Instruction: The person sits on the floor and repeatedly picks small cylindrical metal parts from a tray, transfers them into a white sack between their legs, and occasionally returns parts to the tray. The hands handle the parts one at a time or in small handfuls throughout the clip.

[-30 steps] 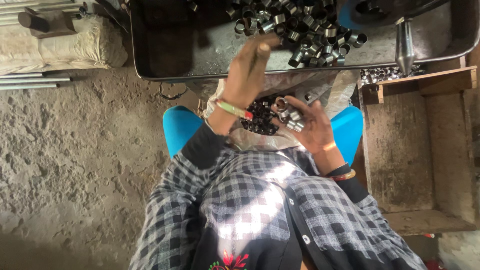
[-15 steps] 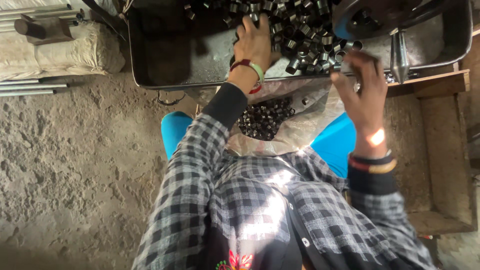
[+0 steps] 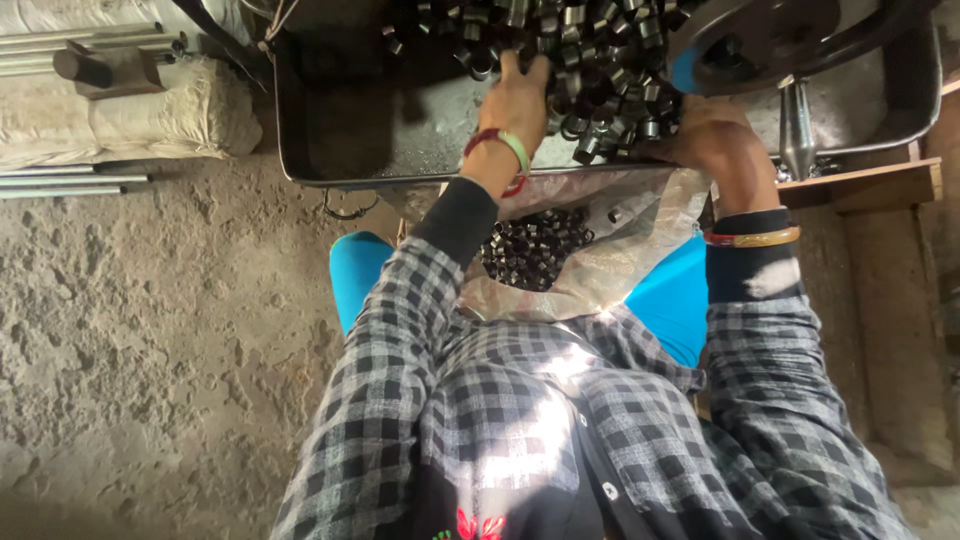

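Fingers of the left hand point(image 3: 520, 100) lie spread and sunk among the short metal rings point(image 3: 600, 60) heaped in the steel tray point(image 3: 320, 150) at the upper middle of the frame. The right hand point(image 3: 715, 140) rests on the same heap; whether its fingers close on anything cannot be told. This looks like the gathering step; a firm scoop seems called for. Below the tray's rim, a crinkled clear plastic bag point(image 3: 620, 260) on the lap holds more dark, shiny rings point(image 3: 530, 250). Rough concrete floor point(image 3: 150, 350) fills the left.
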